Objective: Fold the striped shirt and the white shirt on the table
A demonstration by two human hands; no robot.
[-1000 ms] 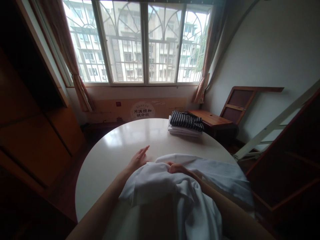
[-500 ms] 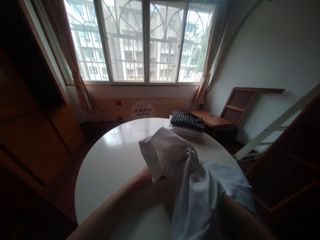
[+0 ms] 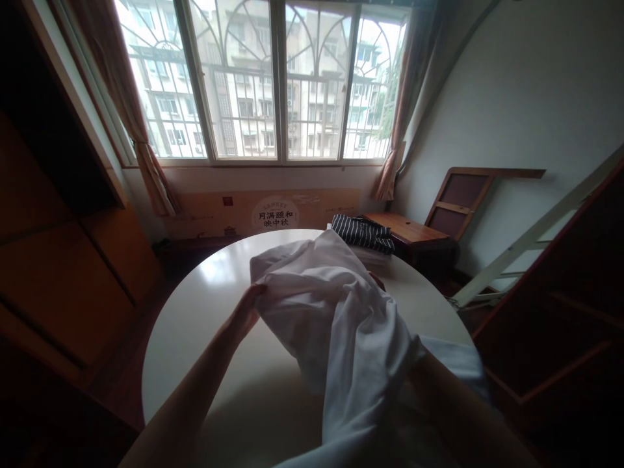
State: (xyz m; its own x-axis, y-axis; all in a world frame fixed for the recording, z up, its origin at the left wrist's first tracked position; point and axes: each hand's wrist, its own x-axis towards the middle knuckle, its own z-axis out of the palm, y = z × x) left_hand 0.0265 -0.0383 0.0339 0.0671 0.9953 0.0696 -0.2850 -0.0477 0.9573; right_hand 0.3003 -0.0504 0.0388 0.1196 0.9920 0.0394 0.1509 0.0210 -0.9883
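A loose, crumpled white garment (image 3: 312, 305) is held up over the round white table (image 3: 185, 364), one part hanging down toward me. At its left edge my left hand (image 3: 249, 305) is closed, pinching the cloth between thumb and fingers. My right hand (image 3: 377, 282) is mostly hidden by the garment. Only a few curled fingers show at the cloth's right edge, and the right forearm passes beneath the fabric. Pale cloth (image 3: 453, 361) also lies at the table's right side, beyond my right forearm; whether it belongs to the same garment I cannot tell.
A folded black garment with white stripes (image 3: 361, 233) rests on folded pale cloth (image 3: 377, 258) at the table's far edge. Behind stands a wooden desk (image 3: 407, 229). A white ladder (image 3: 507, 260) leans at right; wooden cabinets (image 3: 73, 279) line the left.
My left hand has come out from under the cloth and moved up and left, now gripping its left edge. The garment is spread wider, and fingers of my right hand now show.
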